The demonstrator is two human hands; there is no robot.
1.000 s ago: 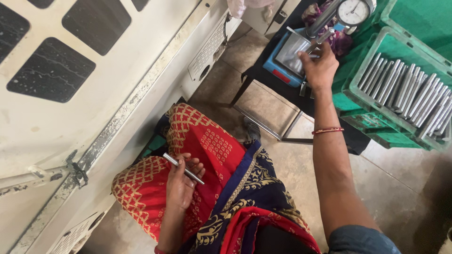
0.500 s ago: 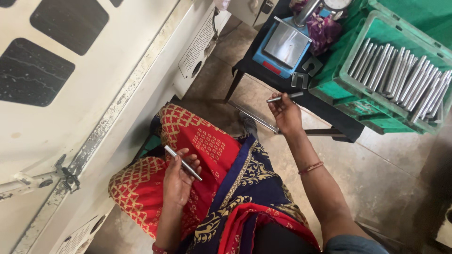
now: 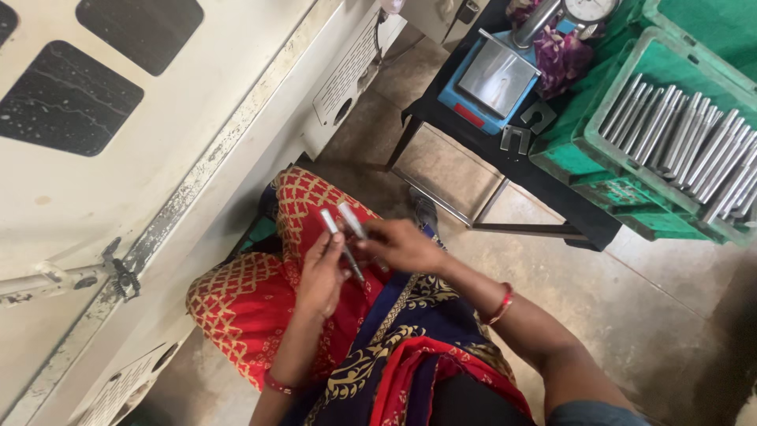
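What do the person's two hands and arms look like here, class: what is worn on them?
Both hands, left hand and right hand, are bare, no gloves. Each wrist wears a thin red bangle: left bangle, right bangle. The forearms are uncovered; a grey-blue short sleeve shows on the right upper arm.

Workshop/factory floor: big cream machine housing (image 3: 158,158), green crate (image 3: 607,150) w/ metal rods (image 3: 686,146), dial gauge (image 3: 587,9).

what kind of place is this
Probably a small metal-parts workshop or factory floor. A green crate holds rows of metal rods, a dial gauge stands over a blue scale, and a cream machine housing stands alongside.
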